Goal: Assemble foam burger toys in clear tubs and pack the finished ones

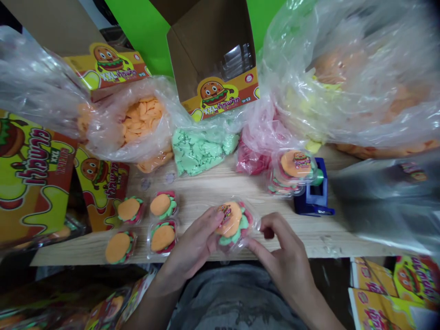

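Observation:
My left hand (197,238) is closed around the left side of a clear plastic burger pack (229,222). Inside the pack sits a marshmallow burger with an orange bun and green and red layers, and a printed sticker lies on the lid beside my left thumb. At the pack's right edge, my right hand (283,247) grips with thumb and curled index finger. Several more burger packs (162,238) without visible stickers rest on the table to the left. A stack of packs (296,164), the top one with a sticker, stands at the right near a blue tape dispenser (311,197).
Along the back of the table (206,190) lie bags of orange pieces (142,120), green pieces (202,149) and red pieces (252,153). An open display box (223,98) stands behind them. Large plastic bags (364,68) fill the right; printed boxes (34,174) are at the left.

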`<action>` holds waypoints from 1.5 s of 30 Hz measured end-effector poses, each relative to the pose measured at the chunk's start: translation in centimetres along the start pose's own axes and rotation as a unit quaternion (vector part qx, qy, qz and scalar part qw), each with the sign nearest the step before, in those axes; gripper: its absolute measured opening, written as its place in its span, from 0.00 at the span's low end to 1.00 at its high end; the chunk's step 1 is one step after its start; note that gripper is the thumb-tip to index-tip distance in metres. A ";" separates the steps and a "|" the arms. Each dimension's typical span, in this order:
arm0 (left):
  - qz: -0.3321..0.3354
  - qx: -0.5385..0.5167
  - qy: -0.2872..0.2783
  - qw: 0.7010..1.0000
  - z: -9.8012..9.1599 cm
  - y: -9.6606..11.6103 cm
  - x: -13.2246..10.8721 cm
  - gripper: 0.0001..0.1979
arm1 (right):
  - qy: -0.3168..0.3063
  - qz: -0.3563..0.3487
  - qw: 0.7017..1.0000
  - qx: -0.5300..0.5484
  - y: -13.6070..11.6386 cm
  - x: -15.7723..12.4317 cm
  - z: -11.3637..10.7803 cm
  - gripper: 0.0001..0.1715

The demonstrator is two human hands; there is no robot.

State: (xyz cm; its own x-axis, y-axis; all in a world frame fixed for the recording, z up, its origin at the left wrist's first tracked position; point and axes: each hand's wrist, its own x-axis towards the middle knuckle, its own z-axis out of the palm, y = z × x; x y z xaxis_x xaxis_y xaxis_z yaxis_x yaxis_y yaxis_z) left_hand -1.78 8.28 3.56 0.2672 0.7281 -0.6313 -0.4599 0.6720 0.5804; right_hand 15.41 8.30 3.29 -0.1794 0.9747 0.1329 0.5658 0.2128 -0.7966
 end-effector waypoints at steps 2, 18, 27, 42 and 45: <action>-0.028 -0.001 -0.022 0.999 -0.2 -0.2 0.4 0.16 | 0.113 -0.116 0.986 -0.044 0.4 -0.2 0.1 0.15; 0.274 0.660 0.363 0.599 -13.3 9.4 3.9 0.15 | -0.032 -0.207 0.968 -0.139 10.0 3.1 4.0 0.14; 0.264 0.762 0.336 0.486 -15.2 10.4 5.8 0.16 | -0.279 0.051 0.954 0.096 0.9 0.7 11.9 0.14; 0.357 0.635 0.220 0.649 -15.7 11.0 6.1 0.10 | -0.452 0.235 0.826 0.242 -1.7 1.4 19.5 0.12; 0.376 0.604 0.219 0.667 -15.8 11.1 6.3 0.11 | -0.440 0.248 0.829 0.240 -1.8 1.6 19.7 0.13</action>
State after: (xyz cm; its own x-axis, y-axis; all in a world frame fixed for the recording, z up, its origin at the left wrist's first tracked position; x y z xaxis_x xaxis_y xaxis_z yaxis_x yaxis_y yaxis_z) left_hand -18.59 18.15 -2.12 -0.0498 0.9893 0.1372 0.7658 -0.0504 0.6411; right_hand -1.78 8.18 -6.68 -0.6579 0.4621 -0.5947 0.3985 -0.4565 -0.7955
